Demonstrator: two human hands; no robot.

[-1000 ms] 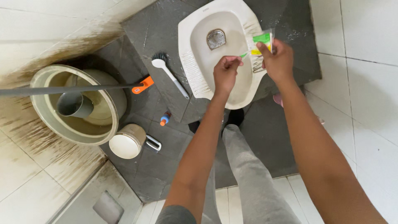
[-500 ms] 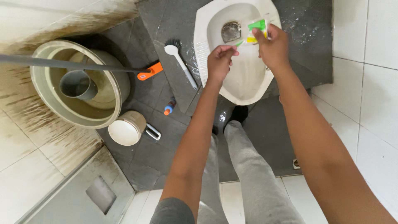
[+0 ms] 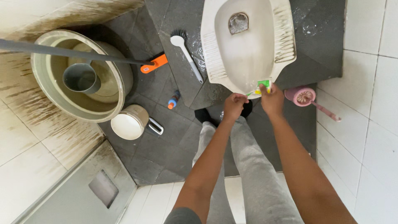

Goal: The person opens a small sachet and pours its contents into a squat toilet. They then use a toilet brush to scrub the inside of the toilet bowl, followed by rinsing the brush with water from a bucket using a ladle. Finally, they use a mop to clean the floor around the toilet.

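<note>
Both your hands pinch the sachet [image 3: 262, 88].
Contents could spill past the squat pan [image 3: 219, 70] at 12 o'clock if it tears unevenly.

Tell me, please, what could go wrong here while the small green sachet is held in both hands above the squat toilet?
1. The sachet, pinched between the left hand and the right hand, sits over the near rim of the squat toilet, so its contents could spill onto the dark floor or the grey trousers.
2. The floor beside the white brush looks wet, so slipping is possible.
</note>
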